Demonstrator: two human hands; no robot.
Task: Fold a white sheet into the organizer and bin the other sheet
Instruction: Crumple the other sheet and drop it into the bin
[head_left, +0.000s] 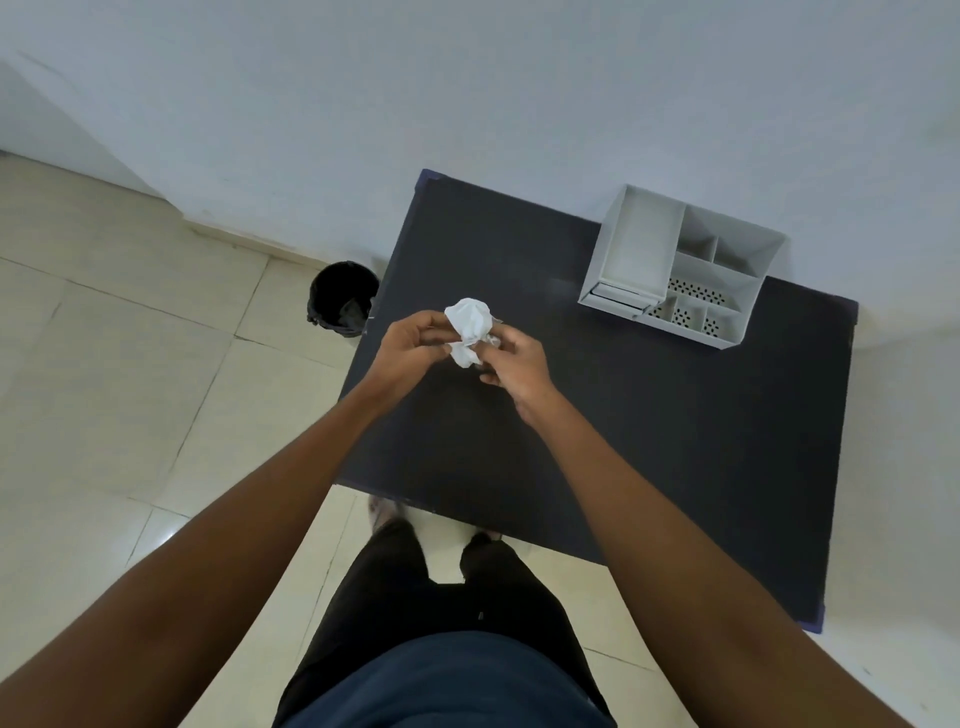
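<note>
A crumpled white sheet (469, 328) is held between both hands above the left part of the dark table (649, 441). My left hand (410, 347) pinches its left side and my right hand (514, 364) grips its lower right. The white organizer (680, 267) stands at the table's far right, with a large left compartment and several smaller ones; something flat and white lies at the near end of the large compartment. The black bin (344, 299) sits on the floor just left of the table's far corner.
A pale wall runs behind the table and bin. Cream floor tiles (130, 389) surround the table. My legs and feet stand at the table's near edge.
</note>
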